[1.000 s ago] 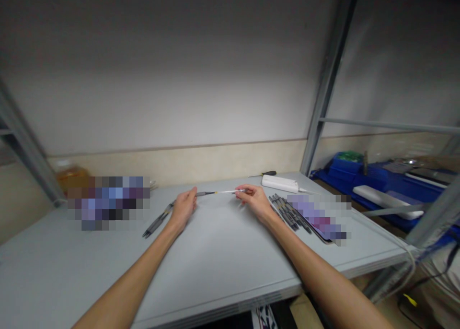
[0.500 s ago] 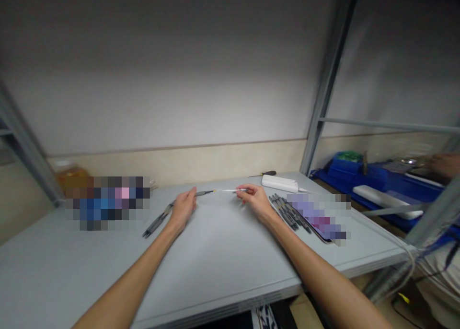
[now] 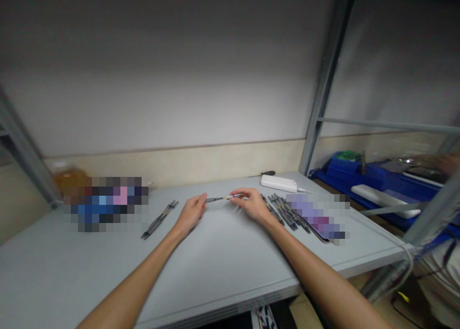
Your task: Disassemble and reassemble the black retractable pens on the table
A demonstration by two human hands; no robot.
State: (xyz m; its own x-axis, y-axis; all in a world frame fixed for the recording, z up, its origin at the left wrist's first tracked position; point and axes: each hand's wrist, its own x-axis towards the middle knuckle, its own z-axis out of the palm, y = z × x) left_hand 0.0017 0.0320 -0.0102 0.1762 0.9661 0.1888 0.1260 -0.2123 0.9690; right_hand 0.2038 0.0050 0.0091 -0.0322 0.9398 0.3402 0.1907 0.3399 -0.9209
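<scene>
The left hand [image 3: 194,212] and right hand [image 3: 250,204] met over the table [image 3: 215,262].
The left held a thin gray pen [image 3: 214,200] with a yellow bit near its tip; the right pinched a shiny stick [image 3: 235,195] at that end.

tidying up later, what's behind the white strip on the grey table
A dark-handled screwdriver lies behind the white strip. Anything low against its far side is covered and can't be seen.
</scene>
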